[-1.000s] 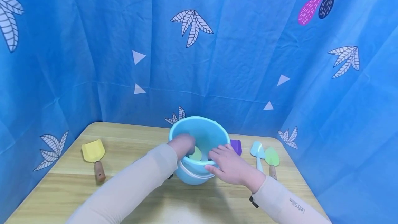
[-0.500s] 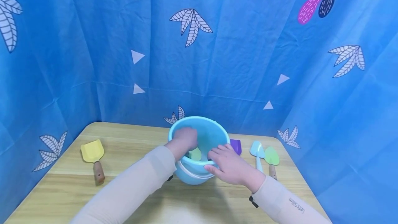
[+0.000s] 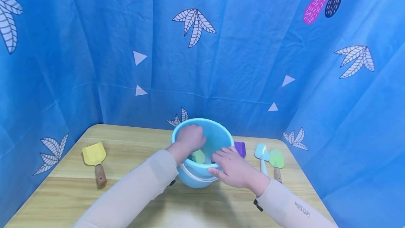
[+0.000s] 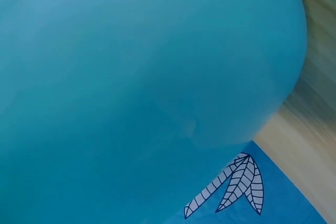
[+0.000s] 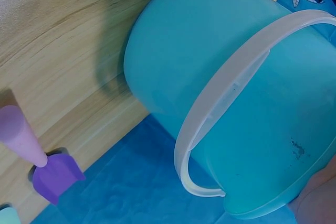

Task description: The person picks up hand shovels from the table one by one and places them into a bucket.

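Note:
In the head view, a light-blue bucket (image 3: 218, 131) stands at the middle of the table. My right hand (image 3: 235, 168) grips its right front rim, with the fingers inside and the thumb outside. My left hand (image 3: 191, 138) reaches into the bucket, knuckles up and fingers bent downward. The fingertips are hidden, so I cannot tell whether they hold anything. A pale green rounded piece (image 3: 198, 156) shows low in the bucket, just below that hand. The bucket's white handle (image 5: 226, 87) hangs against its outer wall in the right wrist view. Blue bucket wall fills most of the left wrist view.
A yellow toy shovel (image 3: 95, 154) with a wooden handle lies on the left of the table. Right of the bucket lie a purple shovel (image 5: 56, 176) with a pink handle, a light-blue shovel (image 3: 262, 152) and a green shovel (image 3: 276, 158). A blue patterned curtain (image 3: 240, 62) surrounds the table.
My left hand has risen somewhat inside the bucket and shifted slightly to the right. The right hand and the bucket have stayed in place.

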{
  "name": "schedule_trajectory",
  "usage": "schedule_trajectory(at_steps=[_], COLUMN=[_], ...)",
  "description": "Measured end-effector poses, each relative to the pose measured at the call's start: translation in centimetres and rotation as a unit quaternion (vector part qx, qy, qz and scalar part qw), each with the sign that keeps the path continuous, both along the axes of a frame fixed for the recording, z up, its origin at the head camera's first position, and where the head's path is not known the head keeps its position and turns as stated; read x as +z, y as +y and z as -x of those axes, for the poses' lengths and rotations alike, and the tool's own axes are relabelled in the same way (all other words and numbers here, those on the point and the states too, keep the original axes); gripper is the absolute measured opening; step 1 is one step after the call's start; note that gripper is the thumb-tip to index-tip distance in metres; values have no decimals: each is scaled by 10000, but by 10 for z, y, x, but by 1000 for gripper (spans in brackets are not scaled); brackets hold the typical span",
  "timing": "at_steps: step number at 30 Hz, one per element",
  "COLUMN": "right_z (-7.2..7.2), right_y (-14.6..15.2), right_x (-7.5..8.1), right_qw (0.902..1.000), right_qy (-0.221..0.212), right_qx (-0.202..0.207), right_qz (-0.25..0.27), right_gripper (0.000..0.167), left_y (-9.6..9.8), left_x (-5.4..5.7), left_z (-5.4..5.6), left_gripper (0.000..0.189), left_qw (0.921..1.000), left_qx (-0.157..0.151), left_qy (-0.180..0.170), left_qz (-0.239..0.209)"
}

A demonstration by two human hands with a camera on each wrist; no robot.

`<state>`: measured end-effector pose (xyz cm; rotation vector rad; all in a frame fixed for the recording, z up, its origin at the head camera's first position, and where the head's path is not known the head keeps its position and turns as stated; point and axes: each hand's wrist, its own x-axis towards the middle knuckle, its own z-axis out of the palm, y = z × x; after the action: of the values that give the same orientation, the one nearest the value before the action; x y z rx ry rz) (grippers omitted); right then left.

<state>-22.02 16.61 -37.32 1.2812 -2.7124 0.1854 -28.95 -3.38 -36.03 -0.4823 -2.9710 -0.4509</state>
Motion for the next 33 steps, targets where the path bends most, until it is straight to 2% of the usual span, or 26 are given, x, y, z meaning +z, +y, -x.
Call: schedule_trajectory(at_steps=[3,6,17,24,33], right_z=[0,0,-1,0,2], right_y=[0,-1,0,2,6], right_x=[0,0,-2,-3,-8], right_qw=[10000,10000,9999,9999,9998], right_qy=[-22,-7,120,116,171], right_qx=[-11,-16,18,18,43], right_qz=[11,4,55,37,41], right_gripper=[32,31,30,33,36], left_y=[0,-1,-7,-14,-27], left_x=[2,4,7,10,14], left_z=[-2,-3,-7,-9,-14], left_gripper=[30,30,28,20,28], left_qw=[9989,9974,9966,9954,9938], left_qx=[-134,-191,-176,52,289], left_qy=[437,682,785,925,1028], left_qz=[-62,-96,-164,-232,-313])
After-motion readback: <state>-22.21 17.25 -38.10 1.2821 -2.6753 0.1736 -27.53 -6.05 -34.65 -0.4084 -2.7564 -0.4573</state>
